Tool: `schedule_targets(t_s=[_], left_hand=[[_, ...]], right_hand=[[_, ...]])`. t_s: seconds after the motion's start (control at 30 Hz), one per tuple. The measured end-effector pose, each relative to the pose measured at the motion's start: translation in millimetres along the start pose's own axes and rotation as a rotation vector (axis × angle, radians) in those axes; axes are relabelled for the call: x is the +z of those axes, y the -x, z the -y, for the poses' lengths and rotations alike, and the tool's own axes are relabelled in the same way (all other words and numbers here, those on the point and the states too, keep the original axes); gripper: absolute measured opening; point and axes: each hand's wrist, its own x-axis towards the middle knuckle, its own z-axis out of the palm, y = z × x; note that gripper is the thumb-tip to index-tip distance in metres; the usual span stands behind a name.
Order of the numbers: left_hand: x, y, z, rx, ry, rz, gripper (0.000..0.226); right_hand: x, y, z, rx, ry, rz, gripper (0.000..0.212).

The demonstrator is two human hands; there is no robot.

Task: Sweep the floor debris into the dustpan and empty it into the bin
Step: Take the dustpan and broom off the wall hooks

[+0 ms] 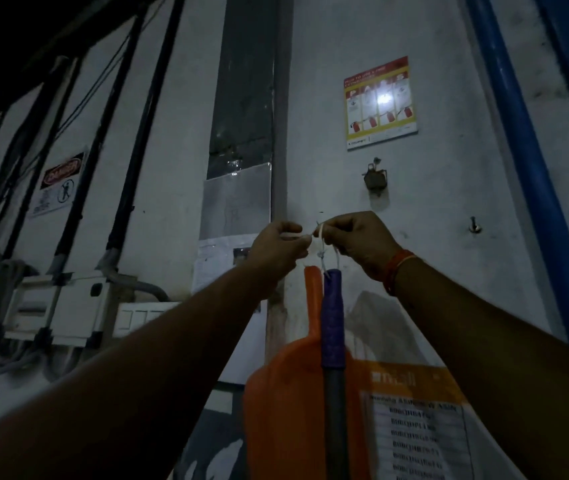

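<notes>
Both forearms are reaching up from the bottom of the frame twd a dim wall, w/ the orange dustpan [286, 393] hanging flat against it and the broom handle [332, 327], purple grip over a grey shaft, hanging just in front of the pan.

Left hand [278, 251] is pinching one strand of the white cord loops [321, 245] betw thumb and fingertips; right hand [356, 242] is pinching the other side, fingers curled in tight. Cord is running from both pinches down to the tops of the two handles, which are sitting directly below and betw the hands, nearly touching the knuckles. Whatever peg the loops are hanging on is hidden behind the fingers; probably a small hook, but lighting is too poor to say.

Step in hand looks like freeing the tools, so sweeping isn't started yet. To do it well: be lifting the loops up and off rather than tugging outward, taking one loop at a time, and keeping a grip ready for the broom so it isn't dropping once the cord is slack. No floor debris or bin is in view.
</notes>
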Motion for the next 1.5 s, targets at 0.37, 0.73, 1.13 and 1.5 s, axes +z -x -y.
schedule_targets(t_s=[0.37,0.73,1.13,1.5], left_hand=[[-28.3,36.9,25.0,-0.038,0.06,-0.047,0.022],[-84.7,85.6,27.5,-0.29,0.095,-0.044,0.026],[-150.7,123.5,44.0,-0.611,0.357,-0.005,0.028],[-170.9,146.0,79.1,-0.474,0.111,0.13,0.032]], right_hand=[[56.4,29.9,8.5,0.04,-0.044,-0.02,0.011],[105.3,56.4,31.2,0.127,-0.092,-0.068,0.014],[143.3,73.5,47.6,0.261,-0.199,-0.125,0.01],[178.5,68.6,60.8,0.259,-0.205,-0.085,0.01]])
